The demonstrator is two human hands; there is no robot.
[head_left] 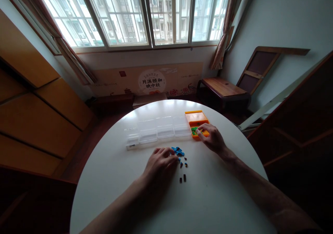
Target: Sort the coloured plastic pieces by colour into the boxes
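Note:
My left hand (pixel 161 161) rests low over the white table, fingers curled together against the left side of a small pile of blue toy bricks (pixel 178 151). Its fingertips are partly hidden, and whatever they may hold is too small to make out. My right hand (pixel 213 139) reaches into an open orange box (pixel 207 134), thumb and fingers drawn close together beside small green pieces (pixel 194 131). Anything in that pinch is hidden. Below the blue pile lie several tiny dark and blue pieces, including a brown brick (pixel 184 177) and a shorter dark brick (pixel 180 180).
A row of clear plastic compartments (pixel 165 132) with raised lids stands left of the orange box; a small dark piece (pixel 132 145) is in the leftmost one. The round white table (pixel 117 192) has a curved edge. Beyond it are a wooden bench (pixel 225 87) and a window.

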